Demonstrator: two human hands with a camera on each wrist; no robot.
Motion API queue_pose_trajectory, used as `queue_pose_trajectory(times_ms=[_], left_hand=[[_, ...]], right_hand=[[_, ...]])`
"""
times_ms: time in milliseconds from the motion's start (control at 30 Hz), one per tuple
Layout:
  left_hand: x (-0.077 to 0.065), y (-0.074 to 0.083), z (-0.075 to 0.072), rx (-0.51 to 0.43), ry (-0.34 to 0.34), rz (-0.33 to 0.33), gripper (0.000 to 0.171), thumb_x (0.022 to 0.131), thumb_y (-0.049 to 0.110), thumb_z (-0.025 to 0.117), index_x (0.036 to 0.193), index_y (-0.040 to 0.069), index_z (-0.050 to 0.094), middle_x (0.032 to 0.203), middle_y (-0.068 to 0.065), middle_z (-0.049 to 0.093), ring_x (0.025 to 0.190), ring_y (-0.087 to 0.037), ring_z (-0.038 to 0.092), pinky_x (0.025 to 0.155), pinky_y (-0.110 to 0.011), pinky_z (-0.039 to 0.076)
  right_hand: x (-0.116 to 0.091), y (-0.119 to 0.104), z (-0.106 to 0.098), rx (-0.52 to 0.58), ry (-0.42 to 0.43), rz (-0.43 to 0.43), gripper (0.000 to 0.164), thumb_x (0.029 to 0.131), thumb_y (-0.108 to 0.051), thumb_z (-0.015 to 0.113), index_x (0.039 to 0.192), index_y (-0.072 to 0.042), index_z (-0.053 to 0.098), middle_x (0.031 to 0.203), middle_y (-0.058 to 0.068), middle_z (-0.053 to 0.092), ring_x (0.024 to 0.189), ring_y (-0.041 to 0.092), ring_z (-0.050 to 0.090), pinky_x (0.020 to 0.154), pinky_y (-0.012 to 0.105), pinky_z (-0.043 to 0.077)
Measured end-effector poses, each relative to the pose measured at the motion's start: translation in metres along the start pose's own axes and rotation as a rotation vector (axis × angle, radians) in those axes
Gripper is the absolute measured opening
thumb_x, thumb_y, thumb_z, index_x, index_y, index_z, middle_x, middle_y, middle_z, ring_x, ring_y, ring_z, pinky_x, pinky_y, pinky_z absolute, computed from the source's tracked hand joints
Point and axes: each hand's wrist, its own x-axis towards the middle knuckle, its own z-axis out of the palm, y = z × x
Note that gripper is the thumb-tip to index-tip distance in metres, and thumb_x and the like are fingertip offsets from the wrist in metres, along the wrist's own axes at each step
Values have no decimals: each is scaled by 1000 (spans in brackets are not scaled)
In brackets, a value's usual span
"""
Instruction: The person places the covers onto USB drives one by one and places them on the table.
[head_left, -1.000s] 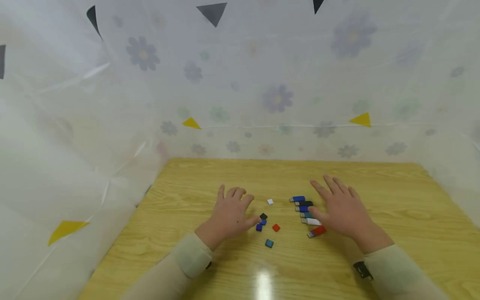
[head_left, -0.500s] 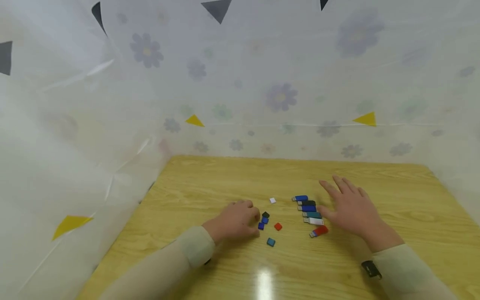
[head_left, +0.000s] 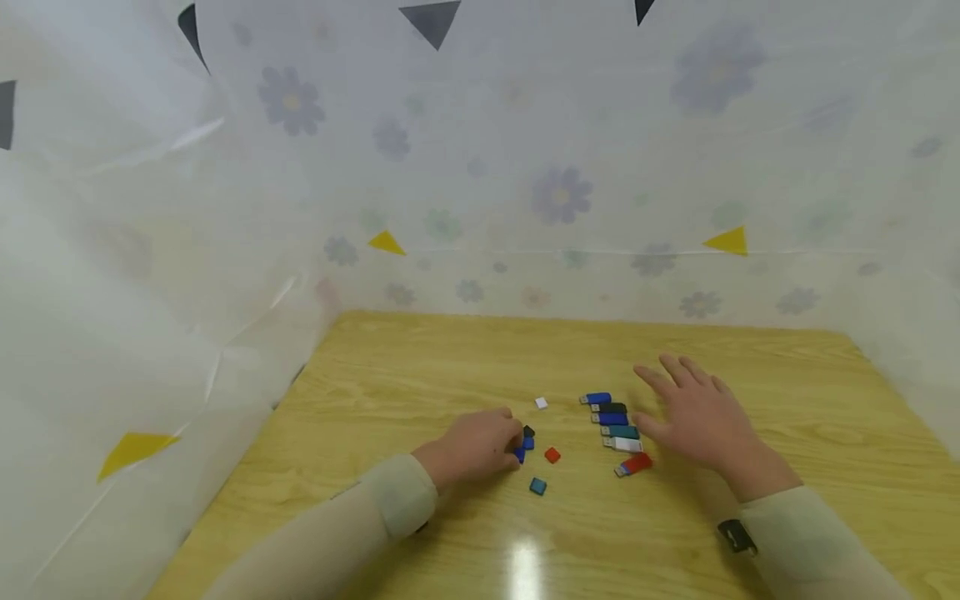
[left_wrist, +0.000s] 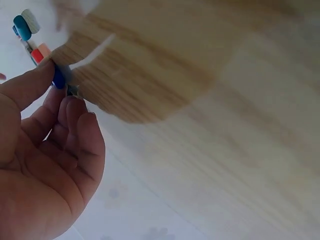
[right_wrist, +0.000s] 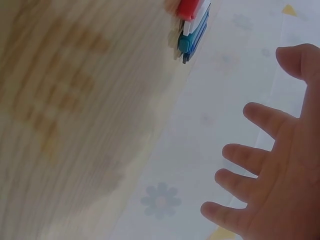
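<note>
Head: our left hand (head_left: 472, 447) meets a blue cap (head_left: 521, 456) on the tabletop (head_left: 607, 533). Left wrist: fingers (left_wrist: 90, 135) pinch it — picking up, we judge; a steady lift is called for. Right wrist: our right hand (right_wrist: 285, 180), fingers spread, holds nothing.

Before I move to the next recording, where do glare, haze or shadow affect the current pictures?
Head view: a bright glare patch on the table near the bottom edge, soft shadow below the right hand; left wrist view: washed-out sheen over much of the table, the left hand clearer; right wrist view: pale haze on the table with darker brown patches.
</note>
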Motion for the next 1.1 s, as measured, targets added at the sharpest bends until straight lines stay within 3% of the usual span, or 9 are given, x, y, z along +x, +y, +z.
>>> queue_pose_trajectory(times_ms=[200,533,800,1100], left_hand=[[1,-2,-1,8,22,-20,16,94,34,74,95,20,66,85,12,56,72,-4,52,65,-25,46],[4,-8,-9,-140,132,-102,12,96,25,69,104,16,68,79,10,60,66,-7,54,62,-25,47],[7,-12,-18,-173,200,-143,16,99,30,68,108,18,68,92,9,68,76,-5,60,68,-27,51],[7,-21,-22,-217,222,-160,16,98,30,69,108,17,65,92,8,68,74,-5,60,65,-27,50]], right_hand=[[3,1,-1,9,21,-13,70,95,-48,65,152,-12,45,153,26,38,140,53,31,103,73,30],[12,3,0,100,20,-65,59,95,-40,68,146,-12,54,146,24,46,134,48,40,102,67,36],[40,16,12,214,-49,-109,32,97,-23,67,127,-11,69,142,26,50,130,50,43,104,67,35],[77,22,29,207,-143,-131,23,94,-18,67,115,-15,75,124,14,62,115,39,56,98,58,45]])
